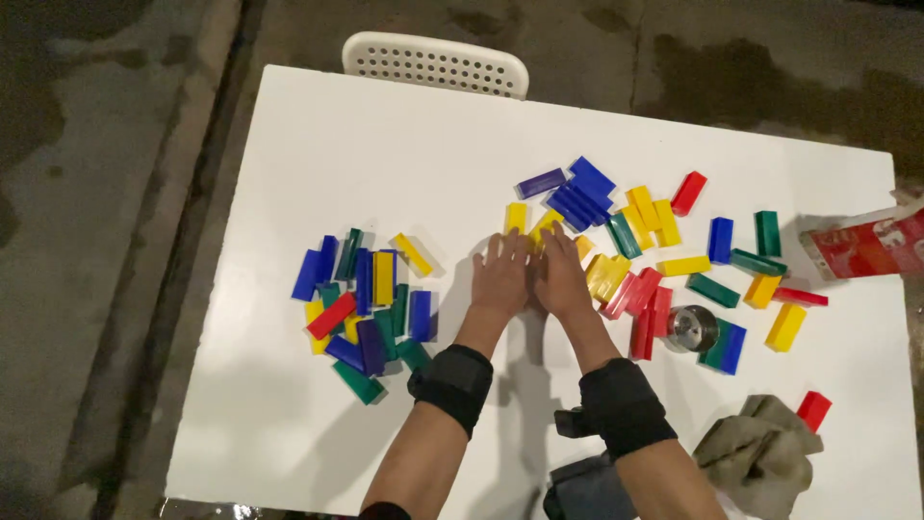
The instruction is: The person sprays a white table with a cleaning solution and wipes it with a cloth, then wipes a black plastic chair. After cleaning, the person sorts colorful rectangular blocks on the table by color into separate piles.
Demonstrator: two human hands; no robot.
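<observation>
Black wrist bands (452, 383) wrap both my forearms as my left hand (501, 274) and right hand (560, 276) lie side by side, palms down, fingers stretched flat and gripping nothing. Fingertips touch yellow blocks (539, 227) at mid-table: glossy, oblong plastic bricks, their long axes running mostly away from me, some slanted. Right of them spreads a loose scatter of coloured blocks (664, 250) around a metal cup (692, 327); a second pile (363, 300) sits well to the left on the white table (385, 144).
</observation>
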